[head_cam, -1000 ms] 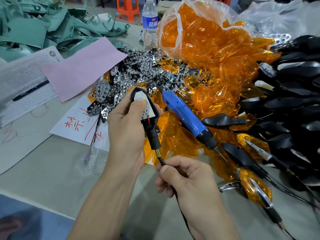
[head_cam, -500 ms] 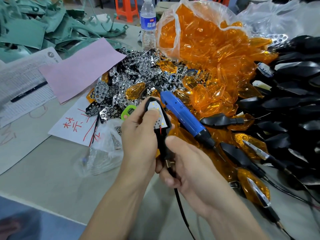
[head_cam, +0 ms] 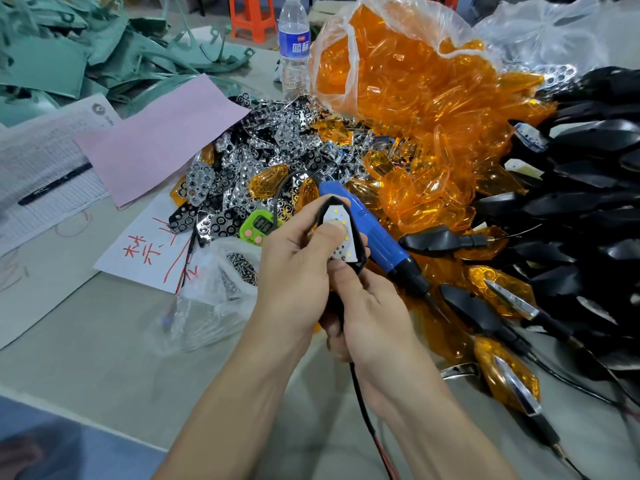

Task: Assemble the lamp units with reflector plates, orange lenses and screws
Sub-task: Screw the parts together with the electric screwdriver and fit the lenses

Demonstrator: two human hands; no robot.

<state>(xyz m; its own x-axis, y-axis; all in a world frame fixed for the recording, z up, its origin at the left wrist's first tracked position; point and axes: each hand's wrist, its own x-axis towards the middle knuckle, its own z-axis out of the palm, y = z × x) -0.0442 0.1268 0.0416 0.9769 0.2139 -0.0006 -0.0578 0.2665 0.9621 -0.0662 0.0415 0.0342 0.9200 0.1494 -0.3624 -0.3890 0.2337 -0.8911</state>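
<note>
1. The lamp (head_cam: 343,251) is held above the grey worktop (head_cam: 86,341), its head gripped by the left hand (head_cam: 294,268), its stem by the right hand (head_cam: 377,323).
2. Lenses (head_cam: 415,98) are heaped behind the lamp; a stool (head_cam: 251,19) is seen beyond.

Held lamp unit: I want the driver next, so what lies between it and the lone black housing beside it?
The blue screwdriver lies between the lamp unit and the black housing, on orange lenses, seen in the head view.
</note>
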